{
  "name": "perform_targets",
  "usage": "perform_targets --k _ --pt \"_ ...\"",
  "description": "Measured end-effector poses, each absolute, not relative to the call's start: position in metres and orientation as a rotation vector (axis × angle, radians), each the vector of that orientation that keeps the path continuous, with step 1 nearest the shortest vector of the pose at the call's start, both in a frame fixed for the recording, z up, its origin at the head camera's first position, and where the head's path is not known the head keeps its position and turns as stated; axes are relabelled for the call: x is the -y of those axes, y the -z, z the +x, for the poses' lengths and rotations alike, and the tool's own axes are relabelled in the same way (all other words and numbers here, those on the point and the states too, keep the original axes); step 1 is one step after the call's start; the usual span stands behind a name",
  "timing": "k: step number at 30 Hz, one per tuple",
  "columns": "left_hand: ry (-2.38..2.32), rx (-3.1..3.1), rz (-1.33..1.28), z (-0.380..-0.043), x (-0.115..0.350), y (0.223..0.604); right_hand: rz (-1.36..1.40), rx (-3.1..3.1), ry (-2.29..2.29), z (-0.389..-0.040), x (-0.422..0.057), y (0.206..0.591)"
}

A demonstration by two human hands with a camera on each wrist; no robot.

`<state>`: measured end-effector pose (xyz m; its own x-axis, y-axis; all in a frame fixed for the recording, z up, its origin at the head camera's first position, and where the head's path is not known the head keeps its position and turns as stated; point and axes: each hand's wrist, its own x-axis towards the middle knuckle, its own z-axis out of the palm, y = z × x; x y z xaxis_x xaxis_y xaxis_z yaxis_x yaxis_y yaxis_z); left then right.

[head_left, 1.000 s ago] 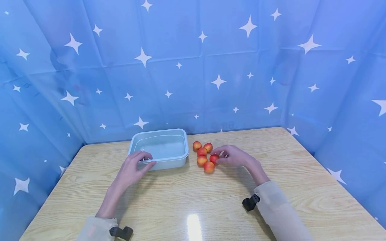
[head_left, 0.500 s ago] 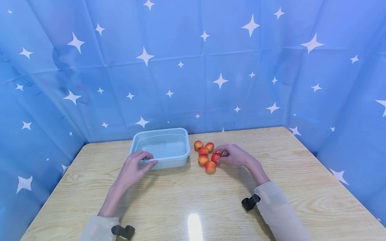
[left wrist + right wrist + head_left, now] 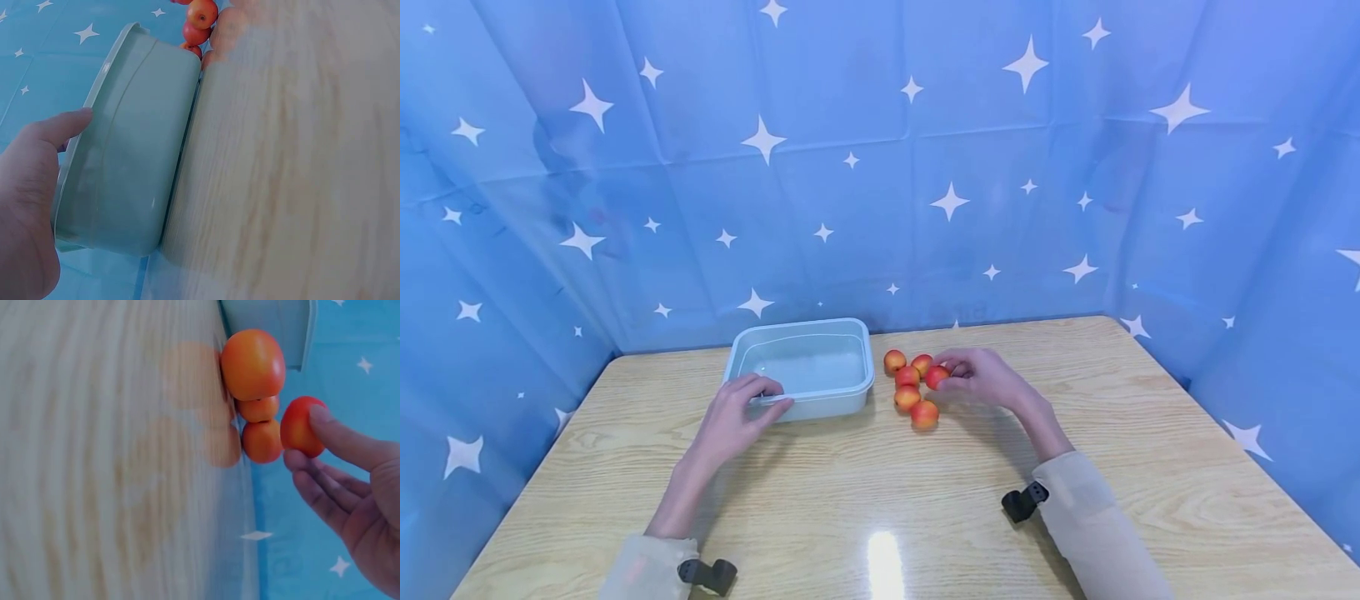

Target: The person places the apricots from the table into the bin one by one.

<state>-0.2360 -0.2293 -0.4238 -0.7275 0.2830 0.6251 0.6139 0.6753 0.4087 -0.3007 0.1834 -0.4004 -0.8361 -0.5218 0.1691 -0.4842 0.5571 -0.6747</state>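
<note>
My right hand [image 3: 988,379] pinches a small, round red-orange fruit [image 3: 301,427] between thumb and fingertips. In the right wrist view that fruit is raised off the table, beside the other fruits. Several similar fruits lie in a tight cluster, among them a large orange-red fruit [image 3: 924,414] at the front and another fruit [image 3: 894,361] at the back. A light blue plastic tub [image 3: 857,392] stands left of them. My left hand [image 3: 733,421] grips the tub's near rim at its left part, thumb outside and fingers over the edge; the fingertips are partly hidden in the left wrist view.
The pale wood-grain table [image 3: 820,500] carries the tub near its back edge. Behind and at both sides hangs a blue curtain [image 3: 820,183] with white stars. A black wrist camera [image 3: 1024,503] sits on the right sleeve, another camera [image 3: 707,576] on the left sleeve.
My right hand has lifted the red-orange fruit it pinches up from the table, slightly toward the back. The left hand keeps its grip on the tub, which stays in place.
</note>
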Motion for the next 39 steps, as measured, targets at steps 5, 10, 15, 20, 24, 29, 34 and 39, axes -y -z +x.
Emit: perform_targets --k 5,10,15,20,24,29,34,39 --pt "0.851 2.356 -0.695 -0.236 0.229 0.424 -0.87 -2.766 1.191 -0.3 -0.181 0.397" --pt "0.863 2.361 -0.694 -0.235 0.23 0.423 -0.898 -2.802 1.225 -0.299 -0.176 0.392" --pt "0.869 2.37 -0.686 -0.234 0.23 0.423 -0.92 -2.818 1.28 -0.296 -0.169 0.386" --pt "0.876 2.376 -0.68 -0.235 0.23 0.422 -0.91 -2.815 1.327 -0.295 -0.16 0.381" --pt "0.882 2.37 -0.689 -0.235 0.229 0.422 -0.891 -2.806 1.357 -0.295 -0.153 0.378" --pt "0.88 2.365 -0.686 -0.234 0.229 0.423 -0.88 -2.779 1.401 -0.293 -0.144 0.374" --pt "0.88 2.363 -0.678 -0.234 0.23 0.424 -0.879 -2.768 1.433 -0.293 -0.136 0.371" --pt "0.883 2.366 -0.673 -0.235 0.23 0.424 -0.88 -2.77 1.45 -0.294 -0.126 0.369"
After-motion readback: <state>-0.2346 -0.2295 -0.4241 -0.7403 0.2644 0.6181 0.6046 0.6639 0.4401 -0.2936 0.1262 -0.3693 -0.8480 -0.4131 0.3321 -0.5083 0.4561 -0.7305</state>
